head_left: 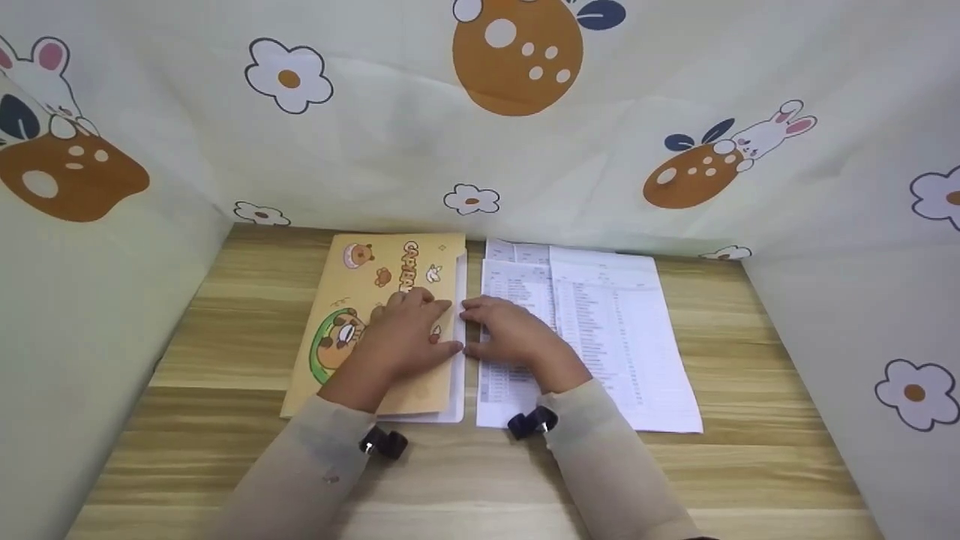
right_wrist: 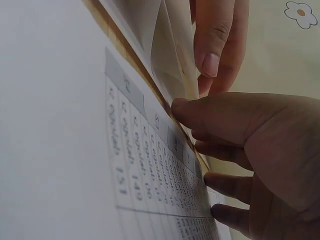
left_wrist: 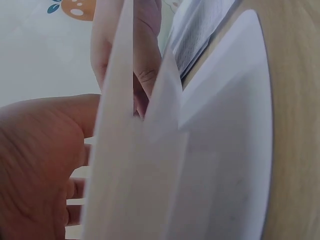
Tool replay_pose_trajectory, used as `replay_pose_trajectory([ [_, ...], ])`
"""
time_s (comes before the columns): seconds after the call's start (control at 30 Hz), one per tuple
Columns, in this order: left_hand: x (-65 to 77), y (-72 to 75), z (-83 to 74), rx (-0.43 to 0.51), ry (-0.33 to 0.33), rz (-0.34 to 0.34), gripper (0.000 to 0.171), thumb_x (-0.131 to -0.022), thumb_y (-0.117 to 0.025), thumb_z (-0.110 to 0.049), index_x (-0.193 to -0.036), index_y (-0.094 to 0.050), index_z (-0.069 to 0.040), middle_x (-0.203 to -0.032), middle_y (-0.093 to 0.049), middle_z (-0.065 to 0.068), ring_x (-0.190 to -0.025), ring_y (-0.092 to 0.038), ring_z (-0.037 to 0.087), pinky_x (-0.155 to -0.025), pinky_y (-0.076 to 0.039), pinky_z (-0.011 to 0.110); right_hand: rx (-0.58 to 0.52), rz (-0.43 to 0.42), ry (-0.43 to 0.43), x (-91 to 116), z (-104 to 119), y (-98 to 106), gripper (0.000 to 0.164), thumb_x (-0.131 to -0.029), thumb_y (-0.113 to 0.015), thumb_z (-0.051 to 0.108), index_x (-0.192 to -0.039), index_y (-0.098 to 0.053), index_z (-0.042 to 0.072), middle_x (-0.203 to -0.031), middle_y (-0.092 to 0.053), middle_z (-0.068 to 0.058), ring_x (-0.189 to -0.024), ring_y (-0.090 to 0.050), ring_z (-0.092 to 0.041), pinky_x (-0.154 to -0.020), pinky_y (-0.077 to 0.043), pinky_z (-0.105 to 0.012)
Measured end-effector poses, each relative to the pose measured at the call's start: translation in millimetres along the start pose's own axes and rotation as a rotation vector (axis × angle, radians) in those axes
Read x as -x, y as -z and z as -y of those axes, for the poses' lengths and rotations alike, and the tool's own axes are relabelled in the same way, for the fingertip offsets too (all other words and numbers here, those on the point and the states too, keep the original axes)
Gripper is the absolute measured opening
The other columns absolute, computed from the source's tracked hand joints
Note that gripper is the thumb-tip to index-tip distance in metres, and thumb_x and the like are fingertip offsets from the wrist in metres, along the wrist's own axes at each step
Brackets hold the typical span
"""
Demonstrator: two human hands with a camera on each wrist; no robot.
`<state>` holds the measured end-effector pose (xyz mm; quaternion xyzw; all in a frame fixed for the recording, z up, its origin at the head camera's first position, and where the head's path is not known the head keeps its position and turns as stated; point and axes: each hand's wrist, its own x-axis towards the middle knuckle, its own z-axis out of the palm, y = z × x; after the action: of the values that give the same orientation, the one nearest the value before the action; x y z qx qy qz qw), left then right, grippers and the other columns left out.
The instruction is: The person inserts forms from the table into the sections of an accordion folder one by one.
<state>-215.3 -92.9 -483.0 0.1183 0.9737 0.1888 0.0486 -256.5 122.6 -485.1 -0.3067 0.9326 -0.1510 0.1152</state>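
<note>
The folder [head_left: 356, 292] lies on the left of the table [head_left: 187, 360], its cover [left_wrist: 110, 150] raised slightly along the right side; if pressed unevenly, the cover could flop back or the thin inner leaves [left_wrist: 235, 130] could crease. The left hand [head_left: 405, 334] rests on the cover, fingers loosely bent and spread, thumb apart from them near the edge, with no grip showing. The right hand [head_left: 514, 330] reaches to the folder's edge with fingers mostly extended and a clear gap to the thumb; it seems to hold nothing, though its fingertips are partly hidden. At right, the loose papers [head_left: 630, 330] lie beneath that hand and could slide askew if it drags across them.
</note>
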Motion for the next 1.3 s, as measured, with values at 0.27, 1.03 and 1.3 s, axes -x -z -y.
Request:
replay_pose_trajectory([
  [0.27, -0.6, -4.5, -2.3, -0.014, -0.017, 0.005, 0.073, -0.09, -0.068, -0.072, -0.151, -0.062, -0.033, -0.154, -0.053, 0.006, -0.138, -0.048, 0.034, -0.11, -0.042, 0.059, 0.024, -0.008, -0.015, 1, 0, -2, 0.067, -0.094, -0.073, 0.057, -0.147, -0.065, 0.017, -0.164, -0.053, 0.001, -0.155, -0.046, -0.023, -0.13, -0.034, -0.043],
  [1.03, 0.6, -2.4, -11.8, 0.082, 0.021, -0.031, 0.063, -0.09, -0.072, -0.063, -0.146, -0.066, -0.035, -0.155, -0.05, 0.005, -0.137, -0.045, 0.033, -0.103, -0.05, 0.062, 0.004, -0.029, -0.005, 1, -2, -5, 0.065, -0.089, -0.08, 0.046, -0.146, -0.067, 0.017, -0.162, -0.055, 0.001, -0.153, -0.049, -0.023, -0.129, -0.036, -0.043],
  [1.3, -8.1, 12.0, -15.6, 0.095, 0.03, -0.035, 0.062, -0.092, -0.073, -0.053, -0.148, -0.065, -0.028, -0.152, -0.052, 0.011, -0.135, -0.048, 0.038, -0.107, -0.048, 0.06, -0.005, -0.03, -0.023, 1, -1, -4, 0.065, -0.088, -0.083, 0.044, -0.145, -0.067, 0.018, -0.162, -0.055, 0.002, -0.154, -0.048, -0.024, -0.129, -0.036, -0.043],
])
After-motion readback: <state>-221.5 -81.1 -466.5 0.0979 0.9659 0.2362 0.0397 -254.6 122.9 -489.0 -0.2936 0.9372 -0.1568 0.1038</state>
